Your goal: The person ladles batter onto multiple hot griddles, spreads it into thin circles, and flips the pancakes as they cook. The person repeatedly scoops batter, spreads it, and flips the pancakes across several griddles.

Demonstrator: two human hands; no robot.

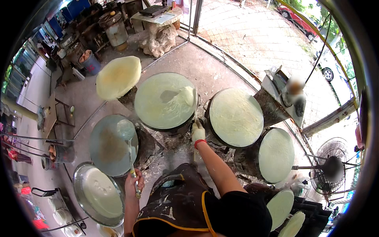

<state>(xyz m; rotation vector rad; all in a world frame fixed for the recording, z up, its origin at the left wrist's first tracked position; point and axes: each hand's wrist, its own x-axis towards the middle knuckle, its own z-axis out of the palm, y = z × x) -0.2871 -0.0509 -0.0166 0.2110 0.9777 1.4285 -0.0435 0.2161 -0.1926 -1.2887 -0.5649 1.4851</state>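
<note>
My left hand point(134, 180) grips a long-handled ladle point(125, 129). The ladle's bowl is over a dark round griddle point(102, 166) with a brown patch at its middle. Below that, to the left, a metal basin point(79, 194) holds pale batter point(102, 189). My right hand point(197, 133) wears a light glove, with a red band at the wrist. It holds a thin stick-like spreader point(195, 105) along the right rim of the middle griddle point(161, 128). On that griddle lies a layer of batter point(151, 109), wrinkled and heaped at the right, with a bare patch near the centre.
More batter-coated griddles stand at right: a large one point(237, 118), a smaller one point(277, 157), others lower down point(281, 207). A pale round sheet point(119, 77) is at upper left. A fan point(330, 167) stands right, beyond it a wire fence point(237, 32).
</note>
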